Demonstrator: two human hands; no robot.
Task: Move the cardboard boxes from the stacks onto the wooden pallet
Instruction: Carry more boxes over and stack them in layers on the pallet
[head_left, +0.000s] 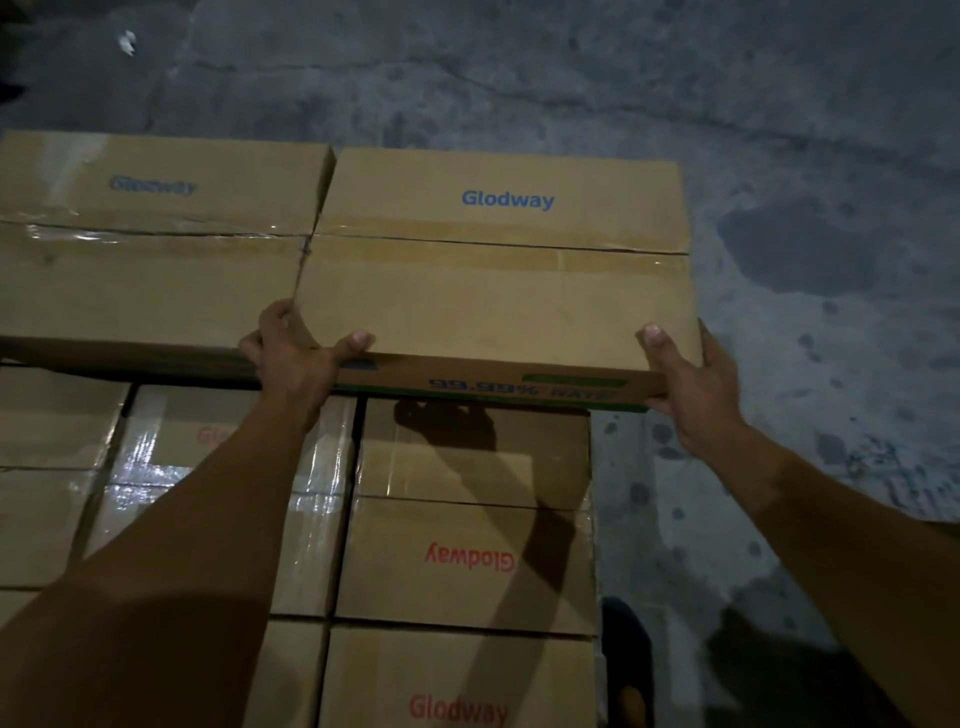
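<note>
Grey concrete floor (779, 156), stained with darker patches, fills the far side and the right of the view. At the far left, a taped cardboard box (156, 270) with a blurred blue "Glodway" print lies on the upper layer of a stack. Just to its right is the blue-print box (493, 296), at about the same height. The two meet along their sides near the person, with a narrow gap opening at the far end.

The left hand (296, 358) grips this box at its near left corner, with the thumb on the top face and the fingers curled into the seam between the two boxes. The right hand (691, 384) grips the near right corner, with the thumb on top and the fingers wrapped round the edge below. Whether the box rests on the layer below or is lifted clear of it cannot be told.

Below the forearms lies the lower layer: a box with glossy tape (208, 457) at left, and to its right two boxes with red "Glodway" print, one (467, 561) farther away, the other (457, 675) nearest the person.
</note>
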